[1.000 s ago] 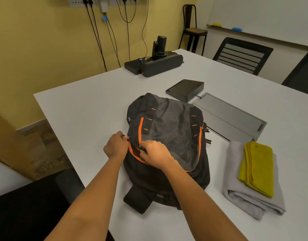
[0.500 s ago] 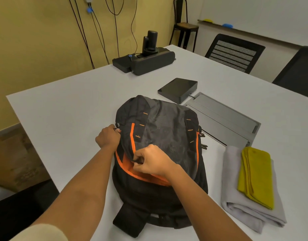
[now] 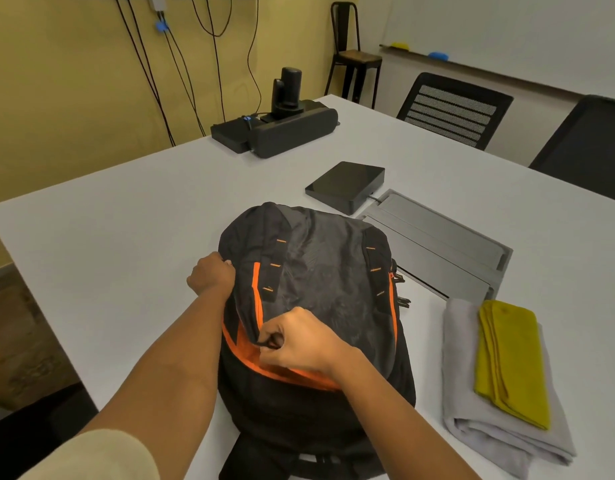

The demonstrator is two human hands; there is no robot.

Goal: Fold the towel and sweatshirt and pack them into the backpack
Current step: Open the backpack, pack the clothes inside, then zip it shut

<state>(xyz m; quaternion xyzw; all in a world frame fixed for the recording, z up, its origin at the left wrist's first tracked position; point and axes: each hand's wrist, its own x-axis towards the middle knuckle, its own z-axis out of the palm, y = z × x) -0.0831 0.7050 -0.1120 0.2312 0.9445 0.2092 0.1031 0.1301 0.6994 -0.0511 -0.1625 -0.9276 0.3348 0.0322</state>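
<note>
A black and grey backpack (image 3: 327, 282) with orange zip trim lies flat on the white table (image 3: 126, 230) in front of me. My left hand (image 3: 210, 277) grips the backpack's left edge. My right hand (image 3: 299, 342) pinches the black zip pull at the orange zip line, where the flap is partly parted. To the right, a folded yellow towel (image 3: 510, 362) lies on top of a folded grey sweatshirt (image 3: 462, 403).
A grey flat stand (image 3: 437, 247) and a black square box (image 3: 346, 187) lie behind the backpack. A black speaker bar with a camera (image 3: 285, 128) sits at the far edge, cables hanging on the wall. Black chairs (image 3: 451, 110) stand at the right side.
My right hand has drawn the zip pull toward me along the orange zip, parting the flap further. My left hand has kept its grip on the backpack's left edge.
</note>
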